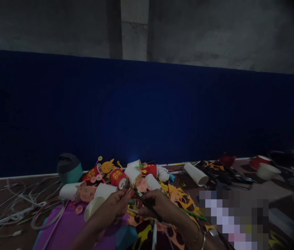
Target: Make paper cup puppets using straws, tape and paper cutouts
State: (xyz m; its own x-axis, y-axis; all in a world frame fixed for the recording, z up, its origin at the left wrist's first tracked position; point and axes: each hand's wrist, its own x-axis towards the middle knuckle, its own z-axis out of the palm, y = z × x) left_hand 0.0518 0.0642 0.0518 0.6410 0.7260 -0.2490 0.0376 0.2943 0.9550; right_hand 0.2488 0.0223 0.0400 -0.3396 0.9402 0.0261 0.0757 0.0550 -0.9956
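My left hand (pixel 118 203) is closed, thumb and fingertips pinching a small orange-red piece (pixel 129 192) whose kind is hard to make out in the dim light. Close beside it, my right hand (pixel 158 205) is wrapped round a dark slim tool (pixel 150 208) that points toward the left fingertips; its exact kind is unclear. Just beyond both hands lie white paper cups (pixel 105 190) and a red paper cup (pixel 118 178) with yellow print. A round pink paper cut-out (pixel 141 185) and an orange animal-face cut-out (pixel 87 193) rest among them.
Cut-up yellow and orange paper (pixel 179 196) spreads under the right wrist. Purple sheets (pixel 69 225) lie front left, beside tangled white cables (pixel 14 205). A teal and dark container (pixel 70 168) stands near the blue panel (pixel 147 111). A white cup (pixel 195 174) lies tipped at right; a pixelated patch hides part there.
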